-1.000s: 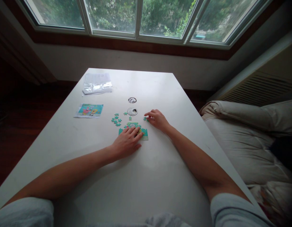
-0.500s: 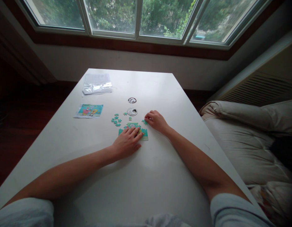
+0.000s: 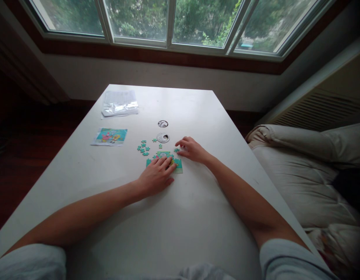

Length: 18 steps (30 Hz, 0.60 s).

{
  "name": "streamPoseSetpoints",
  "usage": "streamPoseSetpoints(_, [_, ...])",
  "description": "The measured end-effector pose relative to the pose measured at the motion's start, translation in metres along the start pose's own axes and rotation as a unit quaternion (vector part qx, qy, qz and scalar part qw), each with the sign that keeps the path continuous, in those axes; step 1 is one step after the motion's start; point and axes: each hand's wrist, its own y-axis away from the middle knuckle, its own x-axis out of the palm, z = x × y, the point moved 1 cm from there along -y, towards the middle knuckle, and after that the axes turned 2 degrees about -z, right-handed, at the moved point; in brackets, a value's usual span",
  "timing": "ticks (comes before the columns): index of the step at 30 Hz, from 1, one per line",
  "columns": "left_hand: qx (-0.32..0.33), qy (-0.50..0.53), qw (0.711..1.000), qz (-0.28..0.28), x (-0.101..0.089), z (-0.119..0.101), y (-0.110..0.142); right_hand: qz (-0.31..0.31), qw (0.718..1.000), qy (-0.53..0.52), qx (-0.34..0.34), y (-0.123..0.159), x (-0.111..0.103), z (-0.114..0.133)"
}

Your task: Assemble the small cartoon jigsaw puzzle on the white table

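Observation:
My left hand (image 3: pixel 156 177) lies flat with fingers spread over a partly assembled jigsaw puzzle (image 3: pixel 179 166). It covers much of the puzzle's middle. To the upper right, my right hand (image 3: pixel 193 150) rests on its side, thumb and forefinger parted. A small green puzzle piece (image 3: pixel 177 150) lies on the table by those fingertips, just above the puzzle's right part. Several loose green pieces (image 3: pixel 143 149) form a cluster left of the puzzle's top. Two more single pieces sit nearer the middle, one of them a piece (image 3: pixel 160 146) directly above the puzzle.
A round metal-looking lid or tin (image 3: pixel 163 137) and a smaller round disc (image 3: pixel 163 123) lie beyond the pieces. At left is a printed cartoon picture (image 3: pixel 111 137), with a clear plastic bag over papers (image 3: pixel 120 104) behind it. A padded seat (image 3: pixel 299 171) adjoins the white table's (image 3: pixel 191 233) right side.
My right hand's thumb and forefinger have come apart. The green piece near them has shifted slightly left and down, closer to the puzzle. My left hand has stayed in place.

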Motion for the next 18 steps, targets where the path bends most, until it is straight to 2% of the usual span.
streamPoseSetpoints(3, [0.001, 0.000, 1.000, 0.000, 0.000, 0.000, 0.000, 0.007, 1.000, -0.004, 0.001, 0.001, -0.004, -0.003])
streamPoseSetpoints(7, [0.002, -0.001, 1.000, -0.003, 0.000, 0.000, 0.000, -0.020, 1.000, -0.003, 0.016, 0.001, -0.005, -0.002])
streamPoseSetpoints(13, [0.003, -0.005, 1.000, -0.005, -0.001, -0.001, 0.000, -0.016, 0.998, 0.062, -0.018, 0.001, 0.000, 0.005])
streamPoseSetpoints(18, [0.002, -0.006, 1.000, -0.004, -0.001, -0.001, -0.001, -0.010, 0.998, 0.065, -0.014, 0.000, 0.003, 0.007])
